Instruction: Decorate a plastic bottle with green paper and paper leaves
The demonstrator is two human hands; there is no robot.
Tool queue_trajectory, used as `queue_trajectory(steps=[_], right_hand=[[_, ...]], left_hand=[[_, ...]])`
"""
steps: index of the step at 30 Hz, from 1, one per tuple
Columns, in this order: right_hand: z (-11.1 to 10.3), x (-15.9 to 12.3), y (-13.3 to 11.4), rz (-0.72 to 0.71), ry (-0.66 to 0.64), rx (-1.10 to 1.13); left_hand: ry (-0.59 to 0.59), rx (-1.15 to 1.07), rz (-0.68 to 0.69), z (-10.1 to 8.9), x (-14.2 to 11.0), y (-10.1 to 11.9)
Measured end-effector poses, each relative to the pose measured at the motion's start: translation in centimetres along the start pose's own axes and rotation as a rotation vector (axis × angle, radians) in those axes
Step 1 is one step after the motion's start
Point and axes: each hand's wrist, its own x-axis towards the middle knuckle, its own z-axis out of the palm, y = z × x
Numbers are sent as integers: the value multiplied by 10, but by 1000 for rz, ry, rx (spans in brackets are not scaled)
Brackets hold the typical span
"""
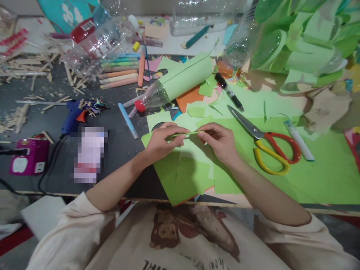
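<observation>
Between my two hands is a thin piece of green paper [192, 133], seen nearly edge-on. My left hand [165, 139] pinches its left end between thumb and fingers. At the other end, my right hand [218, 139] grips it the same way. Sheets of light and bright green paper [194, 174] lie beneath both hands. To the right of my right hand rest scissors [257, 135] with one red and one yellow handle. A plastic bottle [153, 95] with a red cap, wrapped in light green paper, lies on its side beyond my hands.
A blue glue gun [71, 114], a phone with a blurred screen [90, 155] and a purple box [29, 156] are on the left. Black marker [229, 92] and white tube [298, 140] lie right. Clear bottles [107, 41], green paper-covered pieces [312, 48] and wood scraps [25, 62] crowd the back.
</observation>
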Motion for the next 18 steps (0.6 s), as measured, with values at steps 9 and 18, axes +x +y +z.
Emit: queue_trajectory(steps=[9, 18], right_hand=[[-4, -1, 3, 68, -88, 34], [-2, 0, 0, 121, -122, 208]], left_hand=[[5, -8, 47, 0, 1, 1], [-9, -60, 7, 0, 1, 6]])
